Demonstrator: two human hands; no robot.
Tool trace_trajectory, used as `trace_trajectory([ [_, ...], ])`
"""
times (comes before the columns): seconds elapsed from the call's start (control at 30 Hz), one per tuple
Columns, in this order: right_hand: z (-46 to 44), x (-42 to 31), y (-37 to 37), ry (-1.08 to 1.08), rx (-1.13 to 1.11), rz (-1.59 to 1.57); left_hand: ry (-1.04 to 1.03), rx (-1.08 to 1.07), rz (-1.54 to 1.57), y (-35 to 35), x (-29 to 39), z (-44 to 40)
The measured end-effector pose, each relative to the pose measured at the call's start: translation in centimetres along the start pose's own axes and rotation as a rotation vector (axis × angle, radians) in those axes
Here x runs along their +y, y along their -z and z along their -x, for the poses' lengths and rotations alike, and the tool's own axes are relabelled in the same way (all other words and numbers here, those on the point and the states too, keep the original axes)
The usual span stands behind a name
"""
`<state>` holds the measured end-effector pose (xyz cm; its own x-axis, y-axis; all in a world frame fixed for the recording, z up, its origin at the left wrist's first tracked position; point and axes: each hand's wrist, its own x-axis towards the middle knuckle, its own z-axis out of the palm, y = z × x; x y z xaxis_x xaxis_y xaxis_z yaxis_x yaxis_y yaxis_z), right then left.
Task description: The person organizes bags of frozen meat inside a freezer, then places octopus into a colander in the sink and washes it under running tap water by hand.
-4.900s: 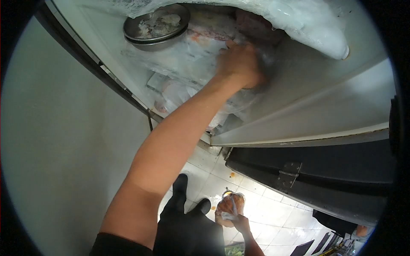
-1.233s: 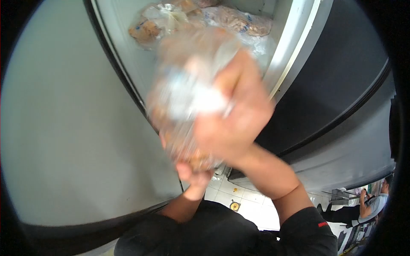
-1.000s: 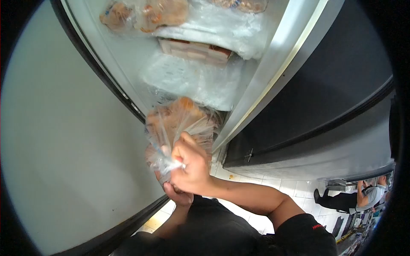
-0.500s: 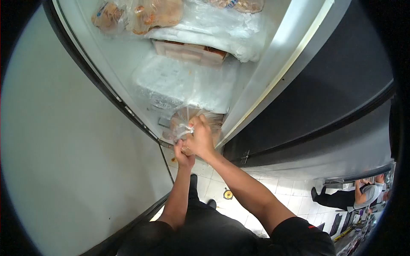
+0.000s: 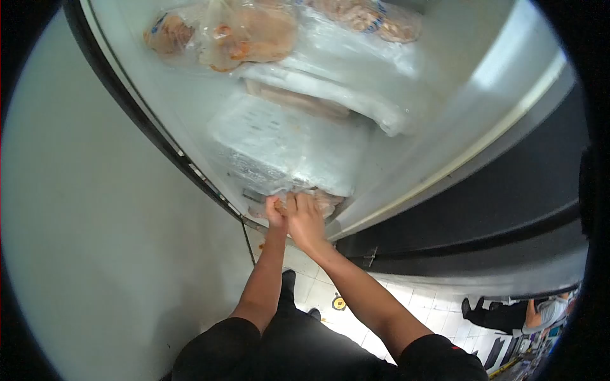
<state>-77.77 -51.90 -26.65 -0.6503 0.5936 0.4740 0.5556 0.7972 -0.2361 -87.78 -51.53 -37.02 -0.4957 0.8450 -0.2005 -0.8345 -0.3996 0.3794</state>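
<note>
Low in the opened freezer, my left hand (image 5: 276, 212) and my right hand (image 5: 305, 222) are side by side, almost touching. Both have their fingers curled on a clear plastic bag (image 5: 327, 201) with pinkish-brown contents that I cannot name. Much of the bag is hidden behind the hands. Directly beyond it lies a large block wrapped in frosted clear plastic (image 5: 286, 143).
Above the block are a pale box edge (image 5: 295, 100), bags of frozen meat (image 5: 254, 35) and a bag of pale pieces (image 5: 365, 18). The freezer's wall (image 5: 502, 146) bounds the right, a pale door panel (image 5: 127, 209) the left. Another person (image 5: 515, 315) is at far right.
The hands have moved slightly away from me, deeper against the bag, and the bag's gathered top no longer shows. My view has shifted, so more of the freezer's upper contents appears.
</note>
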Motion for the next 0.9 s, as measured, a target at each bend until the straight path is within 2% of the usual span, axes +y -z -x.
trace_trajectory([
  [0.07,-0.7,0.2,0.5,-0.008,-0.007,0.021,0.071,-0.131,0.01,1.4,-0.2,-1.9],
  [0.1,-0.8,-0.1,1.1,-0.041,-0.019,0.057,0.067,-0.113,0.018,2.0,-0.3,-2.6],
  [0.17,-1.1,0.0,1.8,-0.047,-0.094,0.081,0.318,-0.224,0.004,2.1,-0.3,-5.1],
  [0.2,-0.8,0.3,1.4,-0.069,-0.103,0.067,0.302,-0.211,0.011,2.0,-1.1,-6.3],
  [0.27,-0.4,0.6,1.5,-0.147,-0.121,0.043,0.22,0.013,-0.353,1.3,-2.7,-8.5],
  [0.37,1.2,2.6,0.6,-0.188,-0.19,0.051,0.251,0.071,-0.92,0.9,-2.4,-9.5],
  [0.43,2.5,3.3,0.3,-0.227,-0.256,0.06,0.264,0.048,-1.207,0.3,-1.3,-8.3],
  [0.5,3.3,3.5,0.5,-0.128,-0.289,0.009,0.256,0.019,-1.409,-0.7,0.3,-7.4],
  [0.6,4.8,3.4,0.5,-0.117,-0.334,-0.066,0.268,0.015,-1.425,-0.5,1.9,-7.4],
  [0.67,5.7,3.3,0.7,-0.129,-0.376,-0.091,0.211,-0.247,-1.834,1.2,2.3,-9.3],
  [0.7,6.0,3.3,0.8,-0.136,-0.409,-0.115,0.207,-0.245,-1.834,1.4,2.0,-9.4],
  [0.77,7.0,3.3,0.9,-0.145,-0.466,-0.124,0.046,-0.129,-1.911,1.8,1.5,-9.4],
  [0.8,7.3,3.3,0.9,-0.156,-0.519,-0.132,0.041,-0.13,-1.916,0.7,1.9,-8.7],
  [0.87,7.8,3.1,1.0,-0.167,-0.544,-0.139,0.144,0.026,-1.846,-2.4,3.0,-6.9],
  [0.9,8.1,3.0,1.0,-0.178,-0.573,-0.144,0.14,0.021,-1.847,-0.8,2.2,-7.7],
])
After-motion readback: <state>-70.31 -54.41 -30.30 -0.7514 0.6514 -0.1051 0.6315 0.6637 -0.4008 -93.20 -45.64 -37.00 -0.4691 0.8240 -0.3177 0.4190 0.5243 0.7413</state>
